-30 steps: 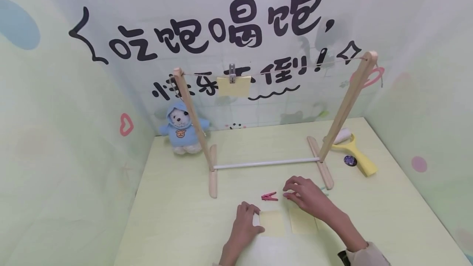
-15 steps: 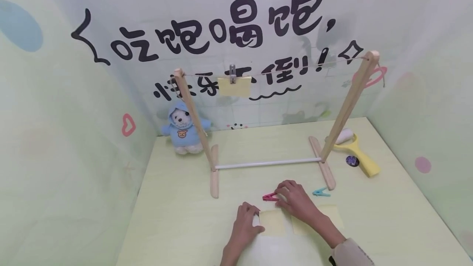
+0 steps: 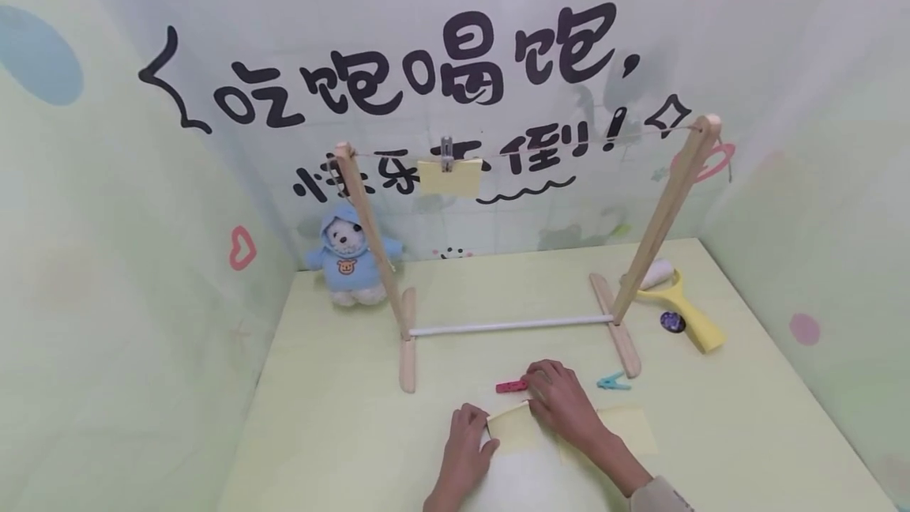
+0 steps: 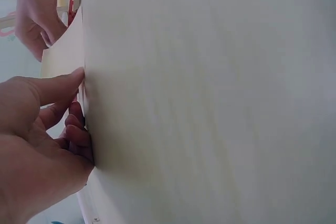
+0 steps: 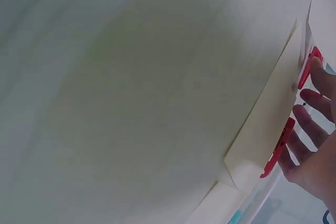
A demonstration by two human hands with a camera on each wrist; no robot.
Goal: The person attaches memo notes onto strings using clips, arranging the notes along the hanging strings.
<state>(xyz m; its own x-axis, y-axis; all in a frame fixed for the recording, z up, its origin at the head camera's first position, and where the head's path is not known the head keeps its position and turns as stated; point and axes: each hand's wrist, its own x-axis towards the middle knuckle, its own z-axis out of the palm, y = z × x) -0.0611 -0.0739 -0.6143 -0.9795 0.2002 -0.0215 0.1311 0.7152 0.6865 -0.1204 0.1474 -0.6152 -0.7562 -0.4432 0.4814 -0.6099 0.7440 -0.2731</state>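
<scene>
At the table's near middle, a yellow sticky note (image 3: 515, 429) has its far edge lifted. My left hand (image 3: 465, 449) pinches its left edge between thumb and fingers. My right hand (image 3: 565, 409) has thumb and fingers at the far right corner and seems to pinch it. A red clothespin (image 3: 510, 387) lies just beyond the note, beside the right fingertips; whether they touch it I cannot tell. Another red clothespin (image 5: 278, 148) shows by the right fingers in the right wrist view. More yellow notes (image 3: 633, 429) lie partly under the right forearm.
A wooden rack (image 3: 661, 227) with a string stands behind the hands. A grey clothespin (image 3: 446, 155) holds a yellow note (image 3: 455, 180) on the string. A turquoise clothespin (image 3: 613, 382), a yellow-handled lint roller (image 3: 690, 322), a dark round object (image 3: 672, 322) and a plush toy (image 3: 351, 263) surround it.
My right hand has moved left past the red clothespin and down to the note. The note's far edge has risen, and the red clothespin now looks narrower. The turquoise clothespin has come into sight.
</scene>
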